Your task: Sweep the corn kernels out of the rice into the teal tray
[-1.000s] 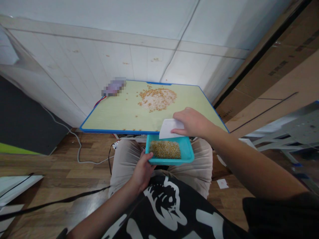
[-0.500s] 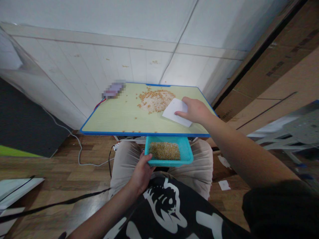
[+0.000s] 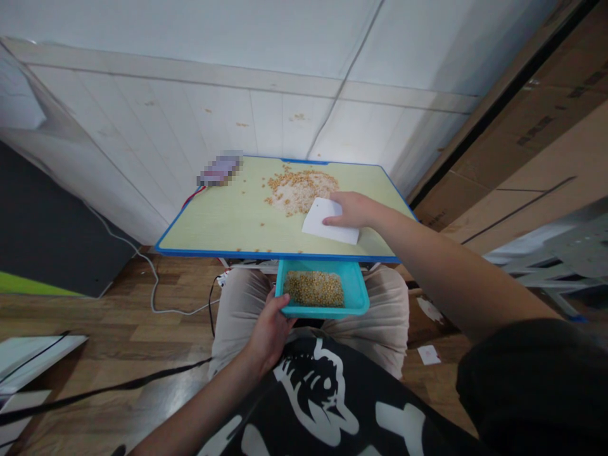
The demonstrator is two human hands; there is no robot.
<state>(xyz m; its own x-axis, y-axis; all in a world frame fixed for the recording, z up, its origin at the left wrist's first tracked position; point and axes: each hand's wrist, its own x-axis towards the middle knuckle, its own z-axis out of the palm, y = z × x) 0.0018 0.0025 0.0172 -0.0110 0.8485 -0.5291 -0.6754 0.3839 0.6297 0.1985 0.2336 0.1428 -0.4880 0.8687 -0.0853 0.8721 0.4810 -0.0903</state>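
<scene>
My left hand (image 3: 272,329) grips the left end of a turquoise plastic tray (image 3: 355,288), thumb over its rim. Inside lie yellowish kernels mixed with paler grains (image 3: 313,289). The tray rests over my lap, just below the front edge of a small table (image 3: 213,221) with a pale yellow top and blue rim. On that top, my right hand (image 3: 354,210) is closed on a flat white scraper-like sheet (image 3: 327,221), thumb on its upper face. Just beyond the sheet spreads a pile of white grains (image 3: 294,195) with orange-yellow kernels (image 3: 280,182), mostly around its far and left sides.
A pixelated item (image 3: 221,169) lies at the table's back left corner, with a red cord beside it. Behind the table stands a white panelled wall (image 3: 213,114). Large cardboard boxes (image 3: 513,158) lean at the right. A grey cable (image 3: 154,285) crosses the floor at left.
My right hand and the white sheet have moved a little left and toward the table's front edge, and the sheet has turned slightly. My left hand and the tray stay put.
</scene>
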